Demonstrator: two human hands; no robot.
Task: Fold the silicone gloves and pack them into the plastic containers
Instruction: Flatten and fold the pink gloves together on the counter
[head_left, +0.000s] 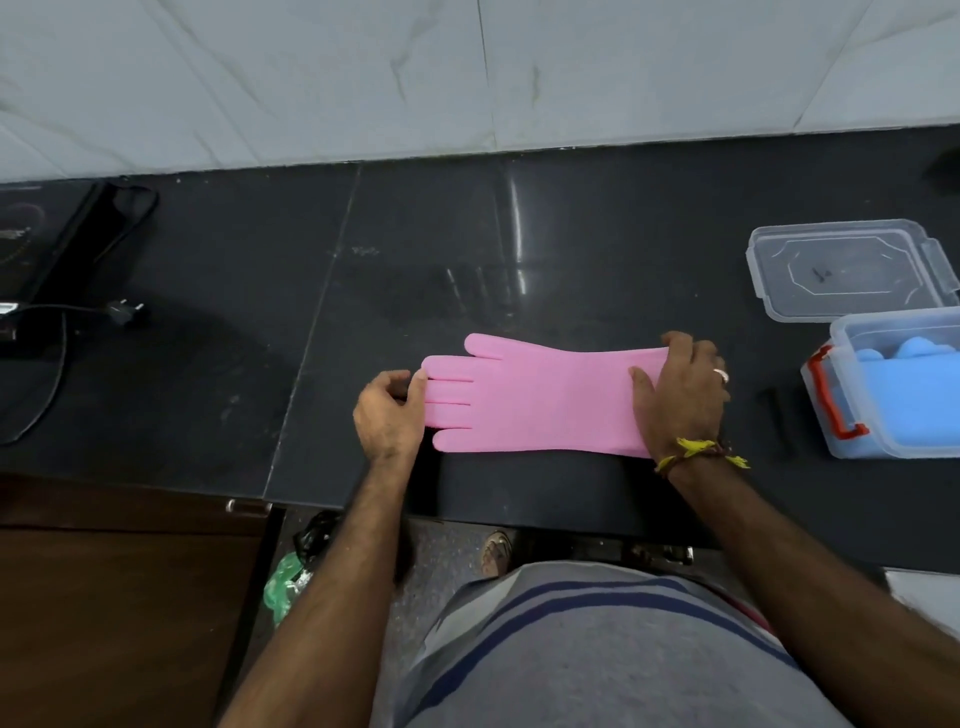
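pink glove flat on counter; open container, lid right.

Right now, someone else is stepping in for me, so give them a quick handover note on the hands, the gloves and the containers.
Left hand: grip on the fingertips of the pink glove.
Right hand: pressing flat on its cuff end.
The pink glove lies stretched out flat on the dark counter, not yet folded.
Done: a blue glove already sits in the open container at right; its lid lies just behind it.
Left: fold the pink glove, pack it, close up. No second container is in view.
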